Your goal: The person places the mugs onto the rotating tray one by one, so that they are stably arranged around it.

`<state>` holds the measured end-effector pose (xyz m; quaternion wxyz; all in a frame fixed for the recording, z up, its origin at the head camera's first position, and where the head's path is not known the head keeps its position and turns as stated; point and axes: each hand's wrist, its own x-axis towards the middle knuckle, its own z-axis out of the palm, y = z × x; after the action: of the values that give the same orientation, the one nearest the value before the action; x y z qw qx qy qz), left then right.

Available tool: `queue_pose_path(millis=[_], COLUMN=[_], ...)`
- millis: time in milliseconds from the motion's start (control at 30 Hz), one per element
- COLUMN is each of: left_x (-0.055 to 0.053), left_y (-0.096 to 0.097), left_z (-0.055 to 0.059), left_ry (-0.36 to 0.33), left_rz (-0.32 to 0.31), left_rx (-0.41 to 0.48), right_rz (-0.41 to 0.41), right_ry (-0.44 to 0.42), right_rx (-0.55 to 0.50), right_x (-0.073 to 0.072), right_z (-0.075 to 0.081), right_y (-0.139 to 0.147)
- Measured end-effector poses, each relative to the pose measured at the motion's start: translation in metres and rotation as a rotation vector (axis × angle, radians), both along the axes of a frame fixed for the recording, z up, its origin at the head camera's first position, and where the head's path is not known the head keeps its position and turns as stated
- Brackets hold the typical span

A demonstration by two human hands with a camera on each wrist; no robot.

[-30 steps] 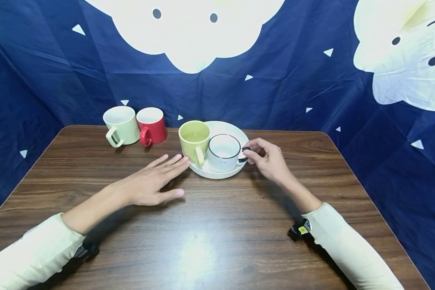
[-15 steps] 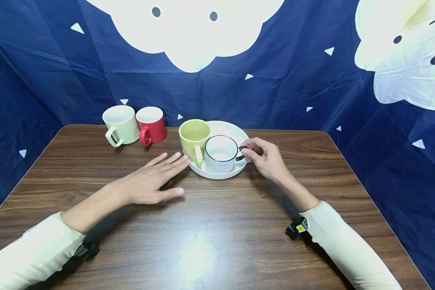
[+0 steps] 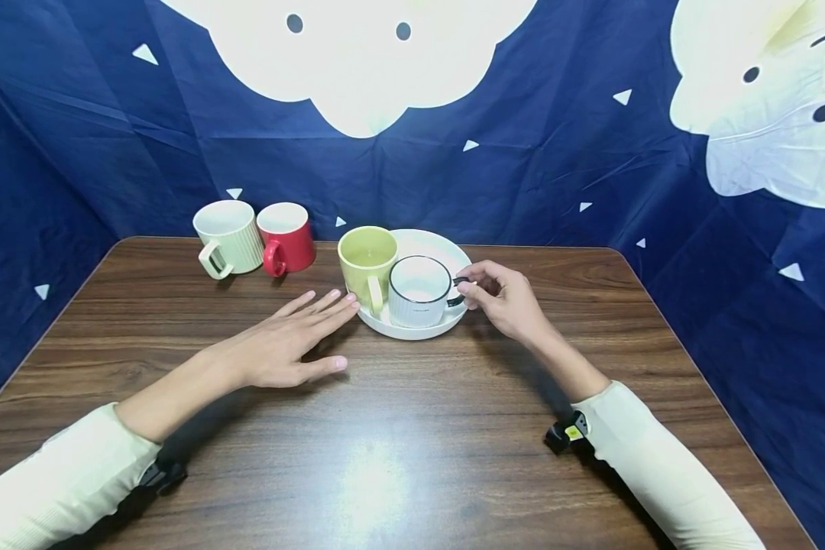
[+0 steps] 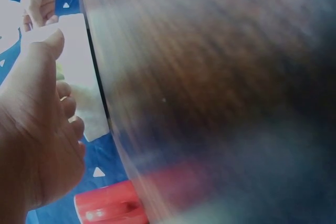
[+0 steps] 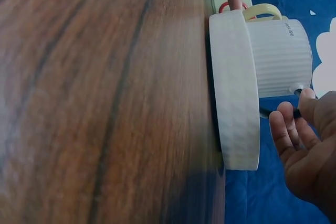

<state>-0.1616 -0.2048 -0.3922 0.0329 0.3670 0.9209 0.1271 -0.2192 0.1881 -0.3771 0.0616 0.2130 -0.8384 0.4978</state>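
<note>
A white ribbed mug [image 3: 412,312] with a dark rim stands upright in a white round dish [image 3: 415,334] in the head view. My right hand [image 3: 512,304] pinches its black handle between thumb and fingers, seen also in the right wrist view. Beside it, on the left of the dish, is a yellow-green mug [image 3: 357,260], its handle facing front. With fingers straight and spread, my left hand [image 3: 285,347] reaches to the left edge of the dish, fingertips at the rim near the yellow-green mug. Whether the white mug touches its neighbour cannot be told.
Left of the dish, at the table's back edge, stand a red mug [image 3: 296,244] and a pale green ribbed mug [image 3: 237,248]. The brown wooden table [image 3: 412,458] has rounded far corners. A blue curtain [image 3: 522,183] with cloud figures hangs behind it.
The white mug has shifted slightly left toward the yellow-green mug, with my right hand still on its handle. Over the last half second it stays put. My left hand is practically unmoved.
</note>
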Motion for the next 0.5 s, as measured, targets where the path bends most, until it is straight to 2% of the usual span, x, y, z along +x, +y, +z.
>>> queue_pose_path(millis=[500], left_x=[-0.002], left_y=[-0.002], left_z=[0.0], left_ry=[-0.001], left_rz=[0.015], left_rx=[-0.015], right_rz=[0.018], right_ry=[-0.032], right_rx=[-0.044], right_x=[-0.004], right_z=[-0.006], right_y=[0.017])
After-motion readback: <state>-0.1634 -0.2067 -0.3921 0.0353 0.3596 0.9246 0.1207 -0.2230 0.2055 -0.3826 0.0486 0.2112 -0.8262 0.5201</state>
